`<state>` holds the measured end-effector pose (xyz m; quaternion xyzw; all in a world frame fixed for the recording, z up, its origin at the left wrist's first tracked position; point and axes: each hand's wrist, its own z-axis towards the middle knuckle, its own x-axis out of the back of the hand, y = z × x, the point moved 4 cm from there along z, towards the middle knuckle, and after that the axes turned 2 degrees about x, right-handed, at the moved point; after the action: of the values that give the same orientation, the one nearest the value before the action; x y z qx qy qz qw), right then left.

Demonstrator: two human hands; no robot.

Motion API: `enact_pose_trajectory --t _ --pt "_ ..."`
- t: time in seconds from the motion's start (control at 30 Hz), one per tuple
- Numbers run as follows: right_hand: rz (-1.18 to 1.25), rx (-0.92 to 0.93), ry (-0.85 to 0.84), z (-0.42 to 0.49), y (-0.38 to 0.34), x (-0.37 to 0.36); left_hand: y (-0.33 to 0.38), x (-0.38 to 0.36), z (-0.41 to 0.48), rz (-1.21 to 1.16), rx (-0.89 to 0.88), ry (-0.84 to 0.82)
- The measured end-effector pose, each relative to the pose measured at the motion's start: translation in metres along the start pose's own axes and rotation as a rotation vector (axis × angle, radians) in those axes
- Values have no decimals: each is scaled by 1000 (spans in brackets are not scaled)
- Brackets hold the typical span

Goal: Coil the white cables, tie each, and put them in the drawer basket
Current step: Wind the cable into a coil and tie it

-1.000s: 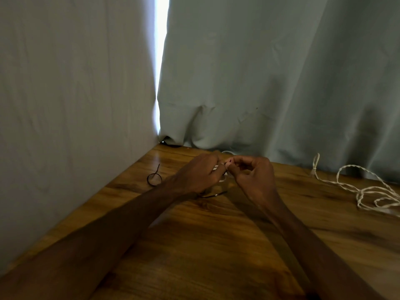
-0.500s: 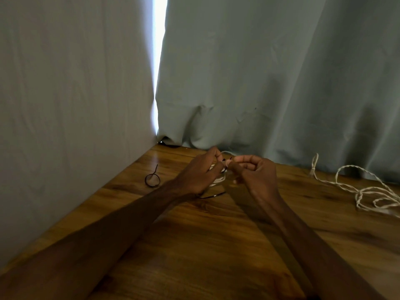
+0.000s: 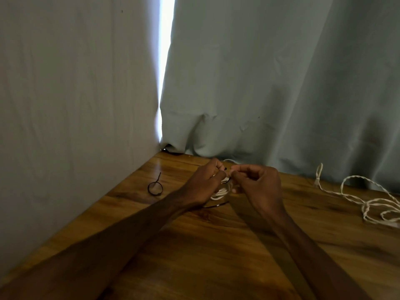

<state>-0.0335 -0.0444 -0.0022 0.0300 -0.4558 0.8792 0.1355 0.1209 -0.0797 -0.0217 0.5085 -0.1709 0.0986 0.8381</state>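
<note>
A small coil of white cable sits between my two hands above the wooden table, mostly hidden by my fingers. My left hand grips the coil from the left. My right hand pinches a thin black tie wrapped over the coil, its tip poking up between my fingertips. A second white twisted cable lies loose and uncoiled on the table at the far right. No drawer basket is in view.
A spare black tie bent into a loop lies on the table to the left of my hands. Another thin black tie lies under my left wrist. Grey-green curtains hang along the back and left edges of the table.
My hands have drawn slightly apart, and the white coil and the black tie now show between them. The loose cable and the looped tie have not moved.
</note>
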Motion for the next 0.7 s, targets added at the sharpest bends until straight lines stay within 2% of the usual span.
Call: enact_pose_trajectory --t 0.37,0.53,0.7 --pt "33 -39 -108 5 -2 2 1 0 -2 -30 72 -29" --pt "-20 -39 -120 6 0 2 1 0 -1 8 68 -38" --pt "26 -50 -106 5 -1 1 5 -3 -2 5 48 -68"
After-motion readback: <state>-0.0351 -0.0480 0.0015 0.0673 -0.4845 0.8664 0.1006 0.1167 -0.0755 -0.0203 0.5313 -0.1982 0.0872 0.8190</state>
